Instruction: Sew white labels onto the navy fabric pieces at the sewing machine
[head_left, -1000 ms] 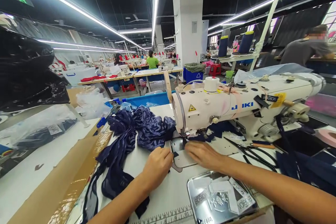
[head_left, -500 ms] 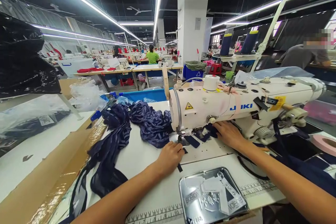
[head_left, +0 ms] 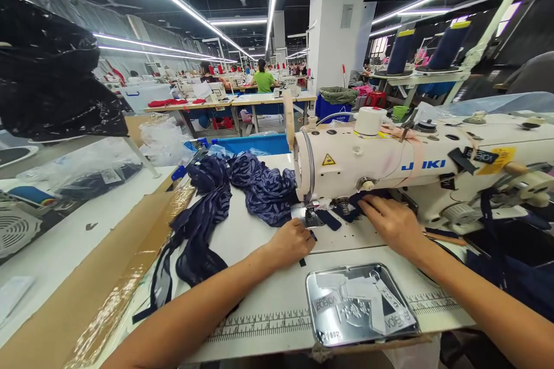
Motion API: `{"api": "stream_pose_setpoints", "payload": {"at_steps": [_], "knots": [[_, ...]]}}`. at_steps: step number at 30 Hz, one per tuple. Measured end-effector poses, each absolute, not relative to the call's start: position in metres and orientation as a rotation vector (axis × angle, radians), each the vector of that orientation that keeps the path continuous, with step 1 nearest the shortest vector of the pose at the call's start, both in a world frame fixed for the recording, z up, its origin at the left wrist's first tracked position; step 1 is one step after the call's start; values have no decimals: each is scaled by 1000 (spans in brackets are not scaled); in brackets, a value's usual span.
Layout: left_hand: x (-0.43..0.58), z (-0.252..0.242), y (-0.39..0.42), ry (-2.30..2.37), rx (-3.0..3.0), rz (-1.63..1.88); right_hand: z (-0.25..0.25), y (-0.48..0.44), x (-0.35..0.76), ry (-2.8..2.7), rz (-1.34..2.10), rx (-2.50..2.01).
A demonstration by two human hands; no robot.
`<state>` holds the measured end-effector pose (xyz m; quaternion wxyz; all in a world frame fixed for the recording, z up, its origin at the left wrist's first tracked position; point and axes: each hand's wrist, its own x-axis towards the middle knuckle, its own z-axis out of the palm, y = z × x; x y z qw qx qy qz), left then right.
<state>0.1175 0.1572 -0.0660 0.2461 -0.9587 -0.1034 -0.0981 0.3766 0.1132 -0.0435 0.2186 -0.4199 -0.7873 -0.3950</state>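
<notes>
A cream sewing machine (head_left: 389, 161) stands on the white table (head_left: 259, 294). My left hand (head_left: 294, 239) is curled in a pinch just in front of the presser foot (head_left: 312, 216), holding a narrow dark blue strip (head_left: 312, 235). My right hand (head_left: 389, 222) lies under the machine's arm, fingers pressed on dark blue fabric (head_left: 350, 207) to the right of the needle. A heap of dark blue patterned fabric (head_left: 255, 184) trails off to the left of the machine.
A metal tray (head_left: 359, 305) with several white labels sits at the table's front edge. Cardboard (head_left: 99, 288) and plastic bags (head_left: 164, 141) lie to the left. Thread cones (head_left: 400, 52) stand behind the machine. Other people work at distant tables.
My right hand moved from in front of the needle plate to under the machine's arm, onto the blue fabric. My left hand stayed by the presser foot. The view shifted left.
</notes>
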Motion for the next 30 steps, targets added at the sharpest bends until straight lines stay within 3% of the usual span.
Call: {"api": "stream_pose_setpoints", "payload": {"at_steps": [7, 18, 27, 30], "knots": [[113, -64, 149, -260, -2605, -199, -53, 108, 311, -2658, -881, -650], [90, -73, 144, -299, -2545, -320, -82, 123, 297, -2403, 30, -1038], [90, -73, 143, -357, -2576, -306, -71, 129, 296, -2542, 79, -1037], [90, -74, 144, -356, -2574, -309, -69, 130, 293, -2608, -86, -1004]]}}
